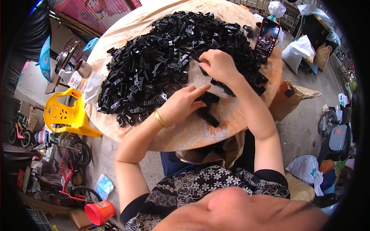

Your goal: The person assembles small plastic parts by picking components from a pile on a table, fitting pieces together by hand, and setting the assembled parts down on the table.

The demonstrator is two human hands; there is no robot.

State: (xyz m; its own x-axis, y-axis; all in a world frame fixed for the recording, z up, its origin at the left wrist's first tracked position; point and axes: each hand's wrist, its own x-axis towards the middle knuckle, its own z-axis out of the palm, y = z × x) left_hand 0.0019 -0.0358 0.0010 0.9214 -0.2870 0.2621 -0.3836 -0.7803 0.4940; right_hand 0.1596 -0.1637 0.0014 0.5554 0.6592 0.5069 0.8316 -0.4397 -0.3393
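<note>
beside black parts (148,63), the left hand (179,104) spreads thumb and fingers; the right hand (220,66) curls, grip unclear.

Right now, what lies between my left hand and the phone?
In the head view: some tan tabletop, your right hand, then the black pile's right part.

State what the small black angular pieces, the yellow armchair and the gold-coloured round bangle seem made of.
Small black angular pieces: probably moulded plastic, semi-gloss, with pale highlights. Yellow armchair: likely glossy plastic, given its rounded, cut-out back. Gold-coloured round bangle: apparently polished metal, from its shine; exact metal unclear.
</note>
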